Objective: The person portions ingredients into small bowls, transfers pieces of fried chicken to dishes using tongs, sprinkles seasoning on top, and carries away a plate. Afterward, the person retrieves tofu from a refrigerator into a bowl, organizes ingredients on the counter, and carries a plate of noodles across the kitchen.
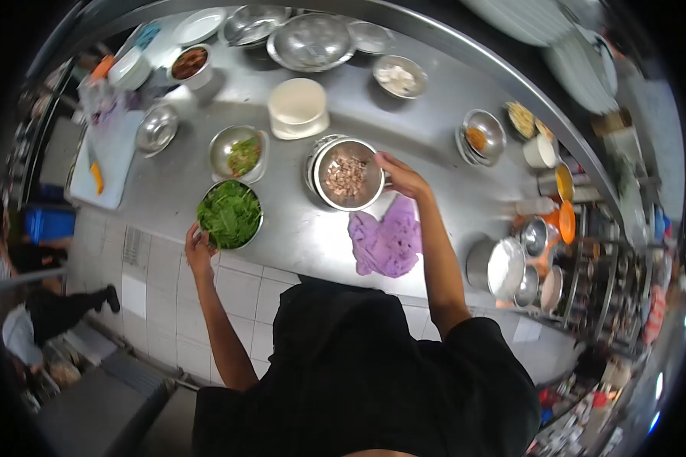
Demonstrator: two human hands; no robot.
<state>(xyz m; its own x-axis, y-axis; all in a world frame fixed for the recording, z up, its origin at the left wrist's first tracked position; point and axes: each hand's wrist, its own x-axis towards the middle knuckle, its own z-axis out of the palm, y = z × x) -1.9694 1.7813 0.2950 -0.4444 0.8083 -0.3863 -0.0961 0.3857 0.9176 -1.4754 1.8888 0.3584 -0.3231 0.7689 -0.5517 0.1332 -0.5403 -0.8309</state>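
My left hand (pixel 200 245) is at the lower left side of a metal bowl (pixel 261 224) heaped with leafy greens (pixel 229 212), its fingers curled against the rim. With my right hand (pixel 402 177) I grip the right rim of a metal bowl (pixel 376 193) that holds small chopped pinkish-brown pieces (pixel 346 177). This bowl is over another round container, partly hidden beneath it. A crumpled purple cloth (pixel 386 238) lies just below my right hand. Behind the greens stands a bowl (pixel 219 156) with chopped green bits.
A cream round container (pixel 297 107) stands behind the bowls. On the left are a white cutting board (pixel 108 171) with a yellow-handled tool (pixel 97 177) and a small metal bowl (pixel 157 129). Pots, including a large one (pixel 505 268), crowd the right end. A person (pixel 42 324) is at far left.
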